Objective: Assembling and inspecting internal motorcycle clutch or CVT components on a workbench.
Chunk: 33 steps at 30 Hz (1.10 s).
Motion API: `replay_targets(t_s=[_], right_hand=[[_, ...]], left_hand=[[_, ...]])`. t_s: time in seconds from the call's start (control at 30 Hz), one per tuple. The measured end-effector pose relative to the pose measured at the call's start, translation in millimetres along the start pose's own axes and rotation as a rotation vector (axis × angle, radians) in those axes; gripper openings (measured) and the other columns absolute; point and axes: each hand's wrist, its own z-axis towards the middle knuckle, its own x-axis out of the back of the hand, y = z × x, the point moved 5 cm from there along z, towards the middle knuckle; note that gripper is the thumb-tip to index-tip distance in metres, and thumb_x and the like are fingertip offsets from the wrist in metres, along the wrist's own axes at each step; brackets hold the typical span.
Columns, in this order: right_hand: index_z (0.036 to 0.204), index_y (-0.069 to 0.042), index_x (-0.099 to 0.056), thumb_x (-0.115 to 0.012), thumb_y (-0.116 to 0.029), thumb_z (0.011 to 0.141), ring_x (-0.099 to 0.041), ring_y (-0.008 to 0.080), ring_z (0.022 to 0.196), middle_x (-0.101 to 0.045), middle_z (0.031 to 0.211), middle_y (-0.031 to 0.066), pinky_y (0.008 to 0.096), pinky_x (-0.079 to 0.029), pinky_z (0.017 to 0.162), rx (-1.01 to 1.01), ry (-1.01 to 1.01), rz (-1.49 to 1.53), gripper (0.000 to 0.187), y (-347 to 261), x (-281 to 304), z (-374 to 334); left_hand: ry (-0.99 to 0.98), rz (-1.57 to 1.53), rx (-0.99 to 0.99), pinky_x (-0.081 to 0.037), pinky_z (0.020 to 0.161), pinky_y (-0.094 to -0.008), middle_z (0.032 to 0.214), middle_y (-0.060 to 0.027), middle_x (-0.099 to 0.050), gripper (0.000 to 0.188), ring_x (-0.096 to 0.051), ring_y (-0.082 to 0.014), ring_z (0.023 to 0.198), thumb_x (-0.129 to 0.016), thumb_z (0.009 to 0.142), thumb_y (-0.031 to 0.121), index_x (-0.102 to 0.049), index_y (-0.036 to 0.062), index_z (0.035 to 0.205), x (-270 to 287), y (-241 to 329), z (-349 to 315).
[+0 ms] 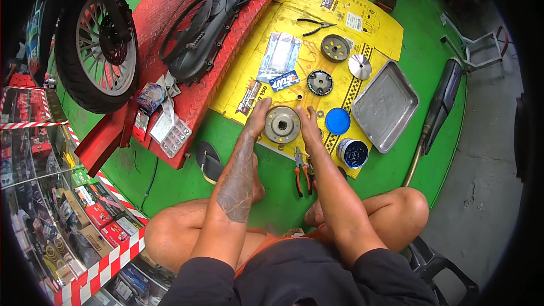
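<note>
My left grip [259, 119] and my right grip [308, 129] were closed on opposite sides of a round metal drum [283, 125], which sat between them over the near edge of the yellow cardboard [300, 10]. I could not tell whether its underside touched the sheet. Just beyond lay a small metal ring [299, 97] and a toothed dark disc [320, 83]. Beside my right fingers were a blue lid [338, 121] and an open tub [353, 153] of dark blue paste; nearer me lay orange-handled pliers [302, 174]. Past the left side of the toothed disc, a blue card [284, 81] bore bold white lettering, touching a printed clear packet [279, 56]. The cardboard itself carried dark lettering, red-and-blue logos, a chequered strip and a white sticker [354, 21] whose small print was too fine to read. Farther out were a slotted dark drum [335, 48], a shiny cone-faced disc [360, 67], black-handled pliers [315, 24] and a grey metal tray [385, 106]. To the left stood a red ramp [156, 28] carrying a black casing [207, 39].
</note>
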Motion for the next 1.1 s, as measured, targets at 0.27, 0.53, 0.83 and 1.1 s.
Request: replay_targets(t_s=[0.27, 0.53, 0.83, 1.1], right_hand=[[0.133, 0.005, -0.060, -0.048, -0.065, 0.098, -0.062, 0.0398, 0.120, -0.064, 0.133, 0.0259, 0.0440, -0.048, 0.104, -0.106, 0.052, -0.287, 0.079, -5.3, -33.3, 10.6], [0.117, 0.006, -0.070, -0.048, -0.063, 0.097, -0.065, 0.0431, 0.113, -0.071, 0.118, 0.0274, 0.0454, -0.049, 0.101, -0.137, 0.164, -0.113, 0.075, 23.5, -25.6, 11.9], [0.112, 0.005, -0.072, -0.052, -0.059, 0.093, -0.066, 0.0460, 0.108, -0.073, 0.115, 0.0268, 0.0484, -0.052, 0.096, -0.094, 0.204, -0.362, 0.070, 20.3, -28.8, 7.3], [0.111, 0.006, -0.072, -0.055, -0.056, 0.092, -0.067, 0.0463, 0.104, -0.073, 0.112, 0.0273, 0.0488, -0.053, 0.092, -0.011, 0.074, -0.451, 0.067, 11.4, -26.2, 10.1]], left_hand=[[0.120, 0.313, 0.206, -0.046, 0.110, -0.0420, 0.140, -0.0217, -0.063, 0.089, -0.059, -0.0361, 0.132, -0.034, 0.098, 0.078, -0.058, 0.0052, 0.144, -12.7, 24.9, 1.7], [-0.135, 0.638, 0.208, -0.046, 0.110, -0.0431, 0.142, -0.0162, -0.064, 0.083, -0.060, -0.0324, 0.130, -0.034, 0.102, 0.073, -0.062, 0.0045, 0.140, -32.4, 50.2, 17.0], [-0.045, 0.555, 0.037, -0.052, 0.096, -0.0413, 0.121, -0.0181, -0.073, 0.075, -0.068, -0.0365, 0.109, -0.041, 0.102, 0.067, -0.071, 0.0019, 0.125, -14.8, 27.0, 11.7], [0.138, 0.554, 0.057, -0.053, 0.090, -0.0437, 0.107, -0.0218, -0.075, 0.072, -0.069, -0.0398, 0.100, -0.042, 0.103, 0.062, -0.074, -0.0015, 0.112, -7.8, 4.6, 0.3]])
